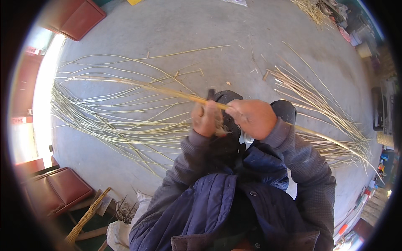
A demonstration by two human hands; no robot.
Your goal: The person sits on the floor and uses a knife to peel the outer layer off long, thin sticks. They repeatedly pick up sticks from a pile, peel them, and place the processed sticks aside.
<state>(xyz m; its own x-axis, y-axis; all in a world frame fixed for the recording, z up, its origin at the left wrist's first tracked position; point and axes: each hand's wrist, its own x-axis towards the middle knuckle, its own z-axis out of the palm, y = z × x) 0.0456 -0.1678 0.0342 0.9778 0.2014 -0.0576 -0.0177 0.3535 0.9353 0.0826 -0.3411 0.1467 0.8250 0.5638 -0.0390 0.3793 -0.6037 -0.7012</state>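
Note:
A long yellowish rod [167,90], thick as a slim cane, runs across in front of me from the far left to the lower right, tapering to a thin, drooping end. My left hand [205,119] is closed at the rod's middle, slightly blurred. A short dark piece [211,93] juts up beyond its fingers; its kind is unclear. Close beside it, my right hand [253,118] grips the same rod, fingers wrapped round it, knuckles up. The rod passes under my right wrist and comes out past the sleeve. Both hands are above my knees.
Loose thin green-yellow rods [96,115] fan out over the grey floor [188,29] at left. A second, browner bundle [318,100] lies at right. Dark red padded seats [63,188] stand at the left edge, with a straw broom [90,215] nearby. Household clutter lines the right edge.

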